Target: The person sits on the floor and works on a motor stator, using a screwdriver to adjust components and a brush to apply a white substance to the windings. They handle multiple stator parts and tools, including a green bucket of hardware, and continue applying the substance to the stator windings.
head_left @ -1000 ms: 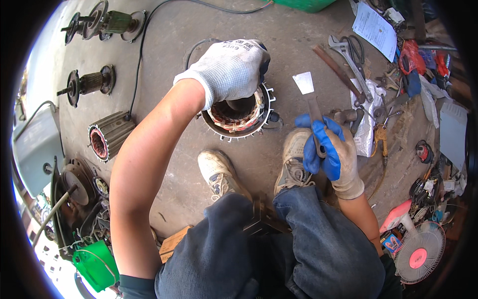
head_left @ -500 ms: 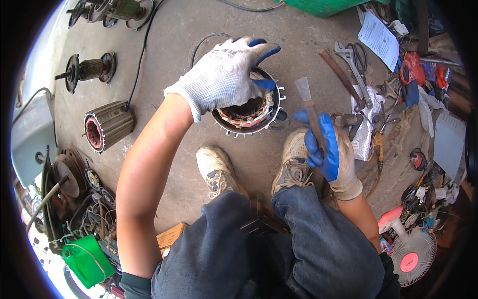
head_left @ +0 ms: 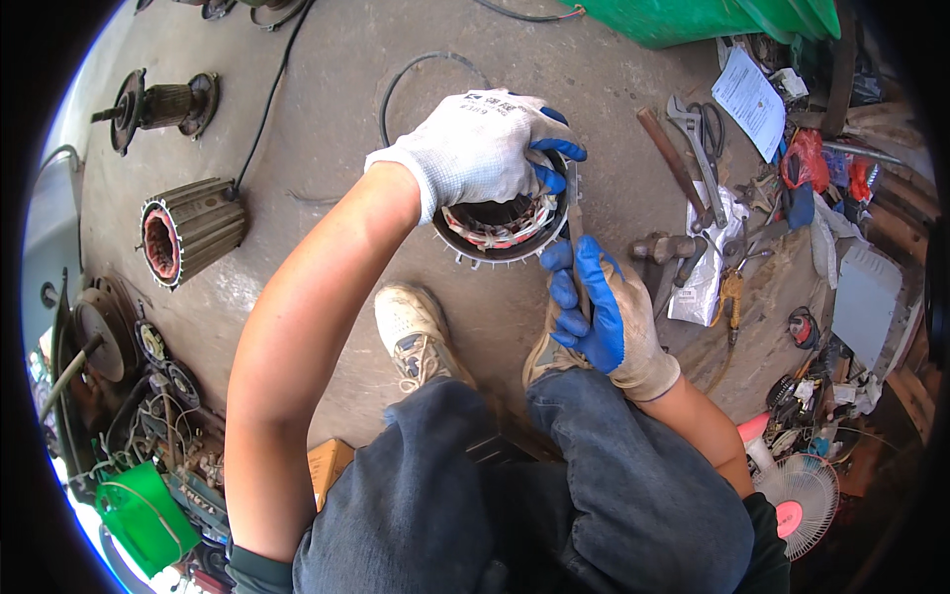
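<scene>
Between my feet and the far side stands a motor stator housing [head_left: 473, 247], finned, with its open end up and bound windings showing inside. My left hand [head_left: 485, 144], in a white and blue glove, reaches over it with fingers bent onto its right rim. The hand covers the far part of the opening. My right hand [head_left: 604, 312], gloved alike, is closed around a flat scraper [head_left: 577, 226]. The scraper points away from me, its blade at the right rim of the housing, close to my left fingertips. Whether the blade touches the rim I cannot tell.
On the left lie another finned stator [head_left: 198, 233] and a rotor [head_left: 163, 106]. A hammer [head_left: 673, 163], an adjustable wrench [head_left: 698, 148] and a white plastic bag [head_left: 698, 287] lie on the right. Lower down are a fan [head_left: 800, 505] and a green bucket [head_left: 148, 520].
My right hand has carried the scraper left to the housing's right rim. My left fingers have bent more over the rim. The whole view has shifted a little.
</scene>
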Motion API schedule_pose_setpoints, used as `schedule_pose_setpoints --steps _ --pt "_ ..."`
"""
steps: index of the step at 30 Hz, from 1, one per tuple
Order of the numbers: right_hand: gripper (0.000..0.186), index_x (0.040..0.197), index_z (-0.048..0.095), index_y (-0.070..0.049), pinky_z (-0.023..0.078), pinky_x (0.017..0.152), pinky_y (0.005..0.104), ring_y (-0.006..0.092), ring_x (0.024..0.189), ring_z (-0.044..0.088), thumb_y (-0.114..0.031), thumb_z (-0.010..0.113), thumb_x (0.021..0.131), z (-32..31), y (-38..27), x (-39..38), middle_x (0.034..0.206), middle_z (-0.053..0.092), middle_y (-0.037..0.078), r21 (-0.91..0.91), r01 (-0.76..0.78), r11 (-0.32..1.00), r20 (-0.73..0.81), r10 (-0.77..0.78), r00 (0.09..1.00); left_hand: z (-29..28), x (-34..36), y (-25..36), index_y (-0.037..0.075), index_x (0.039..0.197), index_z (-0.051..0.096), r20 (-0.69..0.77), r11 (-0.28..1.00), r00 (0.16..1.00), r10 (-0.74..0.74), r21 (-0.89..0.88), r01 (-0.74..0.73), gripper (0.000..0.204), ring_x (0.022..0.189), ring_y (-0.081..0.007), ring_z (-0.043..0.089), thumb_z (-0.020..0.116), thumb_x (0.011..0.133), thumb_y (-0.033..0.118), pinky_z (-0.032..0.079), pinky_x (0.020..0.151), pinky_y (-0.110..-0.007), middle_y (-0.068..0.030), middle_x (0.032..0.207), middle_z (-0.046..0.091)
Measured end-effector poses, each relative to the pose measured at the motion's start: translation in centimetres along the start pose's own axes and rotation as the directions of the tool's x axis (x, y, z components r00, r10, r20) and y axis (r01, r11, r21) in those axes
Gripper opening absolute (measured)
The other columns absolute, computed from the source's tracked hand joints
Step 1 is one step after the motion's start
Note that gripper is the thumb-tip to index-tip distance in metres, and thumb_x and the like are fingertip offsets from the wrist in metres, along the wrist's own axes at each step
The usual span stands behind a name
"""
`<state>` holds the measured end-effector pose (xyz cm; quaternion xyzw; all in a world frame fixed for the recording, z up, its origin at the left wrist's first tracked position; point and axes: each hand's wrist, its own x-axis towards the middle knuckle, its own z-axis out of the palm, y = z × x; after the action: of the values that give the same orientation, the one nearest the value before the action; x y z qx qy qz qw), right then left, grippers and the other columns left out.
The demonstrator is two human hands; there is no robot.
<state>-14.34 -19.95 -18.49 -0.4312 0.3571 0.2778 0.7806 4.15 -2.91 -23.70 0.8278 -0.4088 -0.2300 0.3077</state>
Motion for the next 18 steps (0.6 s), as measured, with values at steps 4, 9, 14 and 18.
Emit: schedule_pose_setpoints --steps 4,9,14,18 --pt "0.042 0.122 0.063 -0.003 0.037 0.055 0.0257 0.0088 0.059 0.041 -0.042 0.049 0.114 0.2 1.3 0.7 0.084 0.051 0.001 0.063 0.038 0.997 -0.003 -0.038 0.999 0.2 0.0 0.0 0.025 0.123 0.08 -0.018 1.0 1.0 -0.014 -0.024 0.014 0.045 0.111 -0.032 0.07 0.08 0.078 0.019 0.056 0.098 -0.04 -0.0067 0.122 0.074" --pt "0.041 0.119 0.063 -0.001 0.034 0.052 0.0251 0.0079 0.057 0.039 -0.04 0.049 0.114 -0.3 2.3 1.4 0.079 0.047 -0.002 0.119 0.06 0.991 -0.01 -0.06 0.998 -0.1 -0.1 -0.1 0.025 0.121 0.081 -0.053 0.999 0.998 0.025 -0.046 -0.027 0.044 0.108 -0.0314 0.071 0.079 0.078 0.019 0.057 0.097 -0.039 -0.0064 0.12 0.075" --pt "0.041 0.117 0.063 0.0 0.032 0.048 0.0243 0.0074 0.053 0.039 -0.039 0.048 0.115 -0.7 2.5 1.8 0.075 0.044 -0.003 -0.155 0.208 0.966 -0.027 -0.215 0.976 0.0 0.1 0.2 0.022 0.12 0.082 -0.013 0.995 0.995 -0.096 -0.004 0.096 0.043 0.108 -0.0297 0.072 0.079 0.077 0.016 0.057 0.097 -0.038 -0.0053 0.119 0.076" --pt "0.042 0.116 0.063 0.001 0.031 0.046 0.0245 0.0072 0.051 0.04 -0.038 0.048 0.115 -0.9 2.3 2.1 0.073 0.044 -0.003 0.126 0.1 0.987 -0.088 -0.089 0.992 0.1 0.3 0.3 0.021 0.116 0.083 -0.005 0.994 0.994 -0.107 -0.032 0.107 0.04 0.105 -0.0291 0.073 0.079 0.077 0.016 0.059 0.093 -0.038 -0.0058 0.117 0.077"
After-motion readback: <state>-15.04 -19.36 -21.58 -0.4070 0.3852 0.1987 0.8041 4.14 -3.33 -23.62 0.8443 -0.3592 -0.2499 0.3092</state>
